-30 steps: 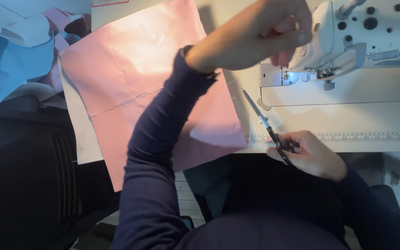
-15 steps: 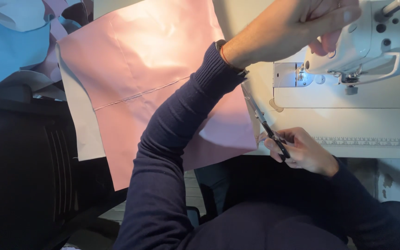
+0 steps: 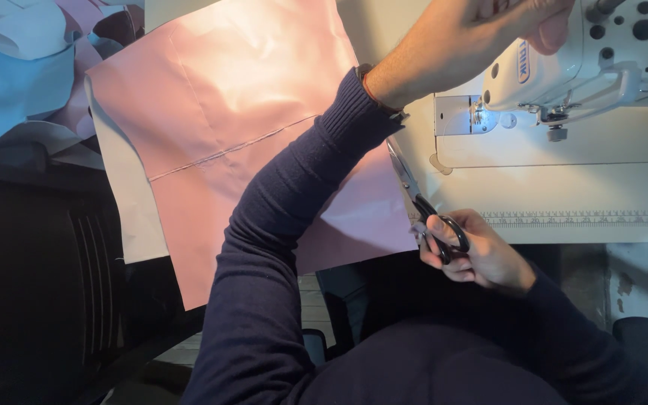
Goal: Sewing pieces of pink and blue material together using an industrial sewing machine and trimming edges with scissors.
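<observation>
Below us, our right hand [image 3: 481, 255] grips black-handled scissors [image 3: 423, 202], fingers through the loops, blades closed and pointing up along the edge of the pink fabric [image 3: 249, 127]. Our left hand [image 3: 504, 19] reaches up to the head of the white sewing machine [image 3: 609, 60], fingers curled; whether it pinches anything we cannot tell. The pink fabric, stitched across with one seam, drapes over the pale sewing table [image 3: 586, 180] and hangs off its near edge. Blue and white cloth pieces [image 3: 16, 82] lie heaped at far left, above a dark chair [image 3: 46, 277].
</observation>
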